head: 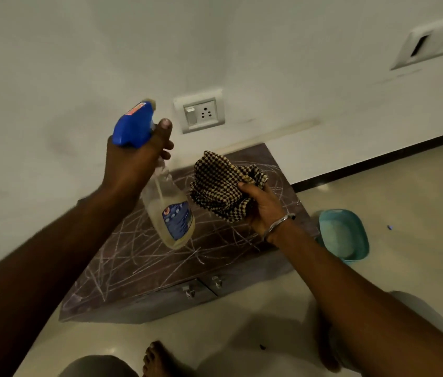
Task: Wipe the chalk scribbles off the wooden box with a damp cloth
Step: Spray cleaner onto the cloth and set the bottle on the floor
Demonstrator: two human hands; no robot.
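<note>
Over the scribbled wooden box [160, 268], left hand [136, 161] grips spray bottle [171, 213] — right hand [262, 206] bunches checked cloth [220, 183] beside it, likely for wetting.

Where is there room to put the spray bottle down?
Bare floor in front of the box, and floor right of the teal tub. The scribbled box top is open too, but needs wiping.

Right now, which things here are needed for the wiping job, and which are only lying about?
Belong to the job:
wooden box with chalk scribbles
checked cloth, right hand
spray bottle, left hand

Only lying about:
teal basin
wall socket
</note>
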